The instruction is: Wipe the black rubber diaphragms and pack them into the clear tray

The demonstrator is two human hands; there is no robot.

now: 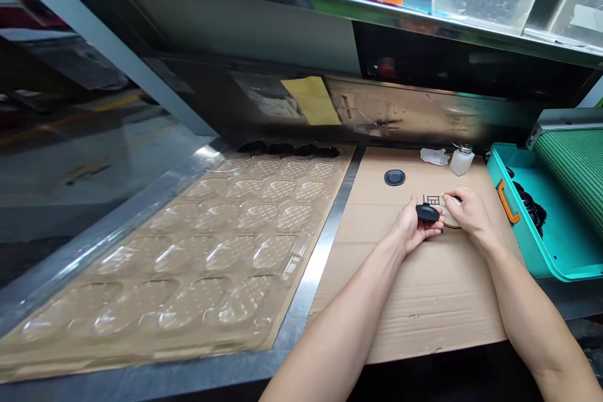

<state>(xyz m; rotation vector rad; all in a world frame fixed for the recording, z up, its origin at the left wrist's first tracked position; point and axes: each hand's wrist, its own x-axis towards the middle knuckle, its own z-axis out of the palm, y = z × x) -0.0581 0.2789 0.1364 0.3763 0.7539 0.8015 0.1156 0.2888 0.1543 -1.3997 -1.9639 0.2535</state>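
We are reaching both forearms out over the cardboard sheet (pixel 424 301), and both hands are meeting above its far half. Our left hand (pixel 411 232) is closing around a black disc (pixel 428 212), pinching it by the rim between thumb and fingers and lifting it just clear of the cardboard. Our right hand (pixel 471 210) is curling its fingers around a small pale piece (pixel 451 222), pressing it down on the cardboard right beside the disc; what that piece is, we cannot tell.

To our mind, this is going well while we are gripping the disc only at its edge, so that its face is staying bare and our thumb is not smearing it. We are also judging it wise to be working low over the cardboard, so that a slipped disc is landing softly.

Farther along the cardboard, a second black disc (pixel 394 177) is lying flat, well apart from our hands. At the cardboard's far edge a small bottle (pixel 461 159) is standing beside a crumpled white cloth (pixel 433 156). Left of the cardboard a clear blister tray (pixel 211 251) is lying with its pockets open. Right of the cardboard a teal bin (pixel 556 251) is holding more black parts (pixel 530 204).
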